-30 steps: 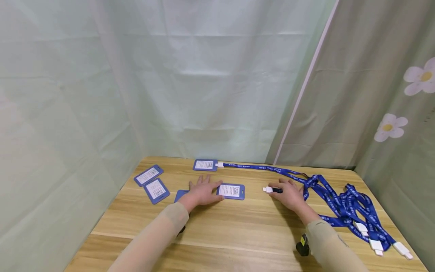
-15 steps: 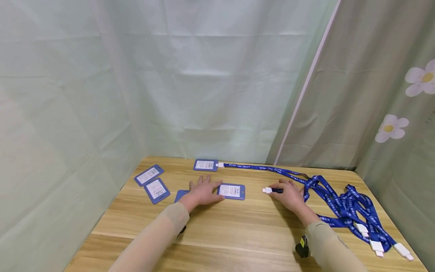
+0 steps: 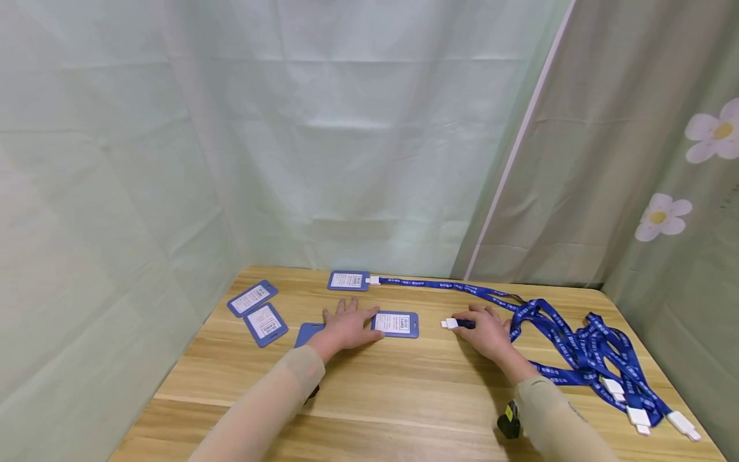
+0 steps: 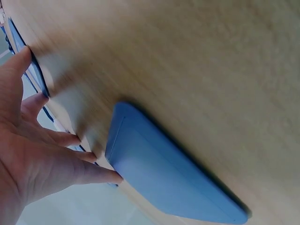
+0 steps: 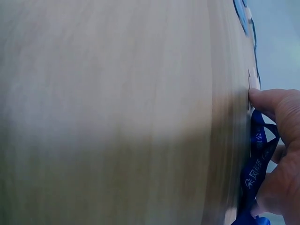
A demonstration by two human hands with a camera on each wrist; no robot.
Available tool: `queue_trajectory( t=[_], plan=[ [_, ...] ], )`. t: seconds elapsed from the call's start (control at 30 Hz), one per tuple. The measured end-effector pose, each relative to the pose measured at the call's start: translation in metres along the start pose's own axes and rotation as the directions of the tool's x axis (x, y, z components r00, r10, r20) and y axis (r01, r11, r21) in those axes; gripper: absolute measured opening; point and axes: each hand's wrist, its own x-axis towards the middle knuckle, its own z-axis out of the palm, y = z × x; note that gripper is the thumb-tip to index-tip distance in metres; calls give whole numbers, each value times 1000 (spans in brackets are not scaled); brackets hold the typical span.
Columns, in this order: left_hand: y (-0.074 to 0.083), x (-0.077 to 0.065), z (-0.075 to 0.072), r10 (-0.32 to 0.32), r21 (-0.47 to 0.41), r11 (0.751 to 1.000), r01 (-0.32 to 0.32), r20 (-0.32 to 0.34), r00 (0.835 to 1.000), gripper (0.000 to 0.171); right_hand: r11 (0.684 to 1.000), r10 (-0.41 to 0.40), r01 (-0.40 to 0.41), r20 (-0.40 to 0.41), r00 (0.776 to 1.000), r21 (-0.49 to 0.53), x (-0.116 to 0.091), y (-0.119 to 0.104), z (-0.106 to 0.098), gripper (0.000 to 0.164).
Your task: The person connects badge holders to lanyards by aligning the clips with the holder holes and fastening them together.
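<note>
My left hand [image 3: 349,326] has its thumb and index finger at the two long edges of a blue badge holder [image 3: 398,324], gripping its left end flat on the table. The other fingers spread over the wood. Another blue badge holder [image 4: 164,173] lies partly under that hand, and a fingertip meets its edge in the left wrist view. To the right, my right hand [image 3: 487,330] pinches a blue lanyard near its white clip [image 3: 449,324]. The clip points left toward the holder, with a gap between. In the right wrist view the lanyard strap [image 5: 258,168] runs beneath the palm.
Two loose badge holders [image 3: 252,298] lie at the left. At the back, a badge holder [image 3: 349,280] is joined to a lanyard. Tangled blue lanyards [image 3: 594,353] with white clips [image 3: 638,418] cover the table's right side. Curtains [image 3: 369,141] hang behind the wooden table [image 3: 392,410].
My right hand has brought the white clip slightly left. My left hand and its badge holder have shifted a little right, narrowing the gap between them.
</note>
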Motion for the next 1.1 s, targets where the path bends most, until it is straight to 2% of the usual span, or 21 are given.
queue_trajectory(
  t=[0.37, 0.67, 1.1],
  plan=[
    [8, -2, 1, 9, -19, 1000, -9, -4, 1000, 73, 1000, -3, 3, -12, 1000, -5, 2, -7, 7, 35],
    [16, -2, -1, 14, 3, 1000, -14, 8, 1000, 74, 1000, 4, -4, -9, 1000, 0, 1, -12, 9, 34],
    [21, -2, 2, 19, -9, 1000, -19, -3, 1000, 73, 999, -32, 32, -11, 999, 13, 0, -14, 12, 33]
  ],
)
